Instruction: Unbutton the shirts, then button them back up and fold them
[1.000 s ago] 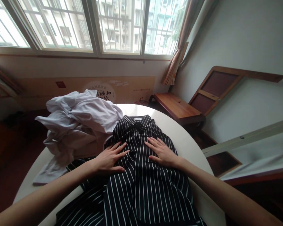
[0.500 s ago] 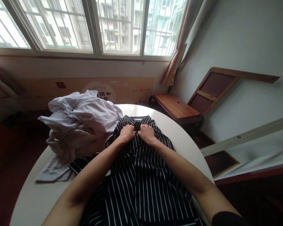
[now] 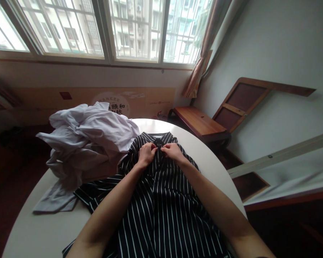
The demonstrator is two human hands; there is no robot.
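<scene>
A black shirt with white stripes (image 3: 174,204) lies front up on a round white table (image 3: 218,157), its collar at the far end. Just below the collar, my left hand (image 3: 147,153) pinches the left side of the front opening. Close beside it, my right hand (image 3: 172,152) pinches the opposite edge between thumb and fingers. A small gap separates the fingertips. Whether a button is between them is too small to tell. One short sleeve spreads out to the left, partly under my left forearm.
Crumpled pale grey-white cloth (image 3: 91,132) covers the table's left back part. Past the table's right back edge stands a low wooden bench (image 3: 199,122), with a wooden panel (image 3: 231,104) against the wall. Barred windows (image 3: 134,32) and a curtain (image 3: 195,84) are behind.
Both hands have loosened from fists into pinches at the shirt opening, and my right hand has shifted slightly right. More of the left sleeve shows. The view has shifted a little.
</scene>
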